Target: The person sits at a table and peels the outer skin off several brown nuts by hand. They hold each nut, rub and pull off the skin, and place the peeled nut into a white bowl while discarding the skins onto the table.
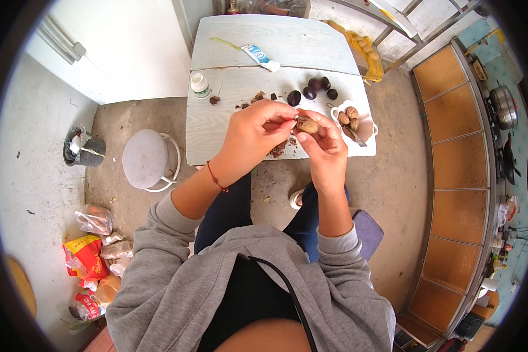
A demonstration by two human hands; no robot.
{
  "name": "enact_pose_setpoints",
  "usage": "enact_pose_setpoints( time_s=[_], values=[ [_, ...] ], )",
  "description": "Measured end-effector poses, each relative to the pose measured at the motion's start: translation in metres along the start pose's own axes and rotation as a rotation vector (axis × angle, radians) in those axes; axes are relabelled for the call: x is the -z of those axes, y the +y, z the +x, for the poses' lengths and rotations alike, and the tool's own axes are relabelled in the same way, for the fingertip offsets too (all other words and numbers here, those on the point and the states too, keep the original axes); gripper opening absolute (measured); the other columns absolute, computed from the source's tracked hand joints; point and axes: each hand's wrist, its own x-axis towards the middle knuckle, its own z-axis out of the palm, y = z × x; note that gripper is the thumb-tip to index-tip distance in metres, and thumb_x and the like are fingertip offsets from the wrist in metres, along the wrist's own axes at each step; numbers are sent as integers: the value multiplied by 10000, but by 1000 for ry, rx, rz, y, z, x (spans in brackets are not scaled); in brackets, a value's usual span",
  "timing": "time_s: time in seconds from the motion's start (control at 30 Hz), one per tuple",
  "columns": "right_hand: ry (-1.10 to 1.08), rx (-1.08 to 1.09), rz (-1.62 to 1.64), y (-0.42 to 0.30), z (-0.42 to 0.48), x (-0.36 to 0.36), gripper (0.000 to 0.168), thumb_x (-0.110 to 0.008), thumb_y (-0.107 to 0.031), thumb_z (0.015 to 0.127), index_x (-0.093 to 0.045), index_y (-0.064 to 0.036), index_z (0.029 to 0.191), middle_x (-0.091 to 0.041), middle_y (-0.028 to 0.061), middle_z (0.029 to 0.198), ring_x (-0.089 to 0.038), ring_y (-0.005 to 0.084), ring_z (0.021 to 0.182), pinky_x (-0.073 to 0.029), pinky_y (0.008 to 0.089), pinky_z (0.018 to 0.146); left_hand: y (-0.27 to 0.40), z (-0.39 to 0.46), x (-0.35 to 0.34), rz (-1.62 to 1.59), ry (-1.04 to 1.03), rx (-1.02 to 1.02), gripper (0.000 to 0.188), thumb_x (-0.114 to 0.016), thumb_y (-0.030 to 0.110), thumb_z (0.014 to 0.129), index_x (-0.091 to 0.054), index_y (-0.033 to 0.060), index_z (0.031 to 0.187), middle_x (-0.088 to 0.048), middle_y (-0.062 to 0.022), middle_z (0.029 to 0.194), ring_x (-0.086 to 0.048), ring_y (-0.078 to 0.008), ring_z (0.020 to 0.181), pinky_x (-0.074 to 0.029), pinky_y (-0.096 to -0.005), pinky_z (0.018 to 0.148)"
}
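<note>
My right hand (pixel 328 141) holds a wrinkled, yellow-brown nut (pixel 308 125), seemingly a walnut, between thumb and fingers above the table's front edge. At the nut's left end, the thumb and forefinger of my left hand (pixel 259 130) pinch a tiny dark and white bit, too small to name. Brown crumbs (pixel 278 150) lie on the table below my hands, and more dark fragments (pixel 258 95) lie beyond my left hand. To the right, a white scalloped bowl (pixel 369 129) with handles holds several similar brown nuts (pixel 352 113) and a metal utensil (pixel 359 141).
Several dark purple plum-like fruits (pixel 294 98) sit behind my hands on the pale wooden table (pixel 233 79). A white bottle (pixel 199 85) and a blue-and-white tube (pixel 258 54) stand farther back. Left are a round stool (pixel 145 154) and a bin (pixel 90 149); orange-brown cabinets (pixel 460 165) line the right.
</note>
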Motion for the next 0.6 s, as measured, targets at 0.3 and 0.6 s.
enact_pose_setpoints(
  time_s=[0.3,0.6],
  values=[
    [7,-22,26,5,0,3,343,-619,63,845,-548,16,1177,-599,96,1140,-572,153,1035,-472,277,884,2,-1,1,313,-54,-207,194,-690,-14,768,-679,42,954,-651,-80,877,-631,-159,725,-509,-235,606],
    [-1,19,-35,2,-1,-3,331,-607,84,842,-554,12,1161,-603,91,1129,-587,151,1009,-482,272,875,0,0,-3,388,30,-396,164,-720,-3,743,-642,25,885,-651,-84,866,-644,-164,698,-538,-257,600]
  ],
)
